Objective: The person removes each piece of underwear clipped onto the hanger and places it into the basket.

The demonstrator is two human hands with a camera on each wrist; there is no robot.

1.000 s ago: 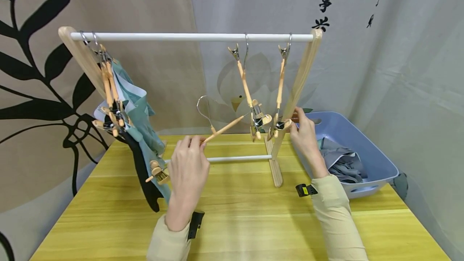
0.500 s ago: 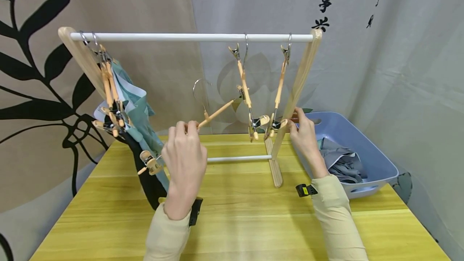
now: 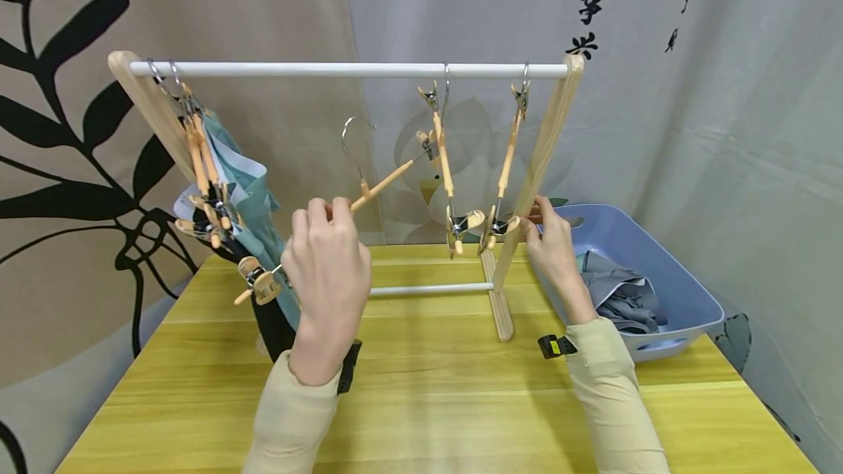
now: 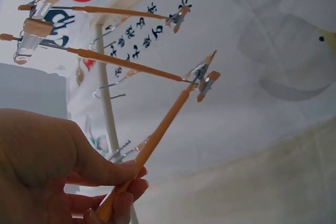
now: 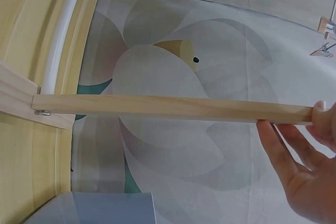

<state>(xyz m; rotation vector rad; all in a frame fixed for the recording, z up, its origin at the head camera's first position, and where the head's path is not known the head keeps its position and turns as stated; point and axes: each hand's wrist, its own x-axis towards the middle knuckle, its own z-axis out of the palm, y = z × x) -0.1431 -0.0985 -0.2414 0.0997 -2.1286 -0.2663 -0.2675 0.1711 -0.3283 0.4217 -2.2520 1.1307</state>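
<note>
Pinching hanger (image 4: 164, 125) in L hand (image 3: 329, 265); raised higher vs 0.5 s ago, now closer to top rail (image 3: 296, 69) but below, so not hooked on yet. Gripping R-side post (image 3: 547, 141) w/ R hand (image 3: 558, 254).

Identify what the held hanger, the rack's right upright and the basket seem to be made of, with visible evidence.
Held hanger: probably smooth-finished wood, from its orange-brown bar; its hook looks like shiny metal, being thin silvery wire.
Right upright: wood, apparently unpainted, showing pale colour and faint grain.
Basket: likely matte plastic, judging by plain blue, moulded-looking walls.
</note>
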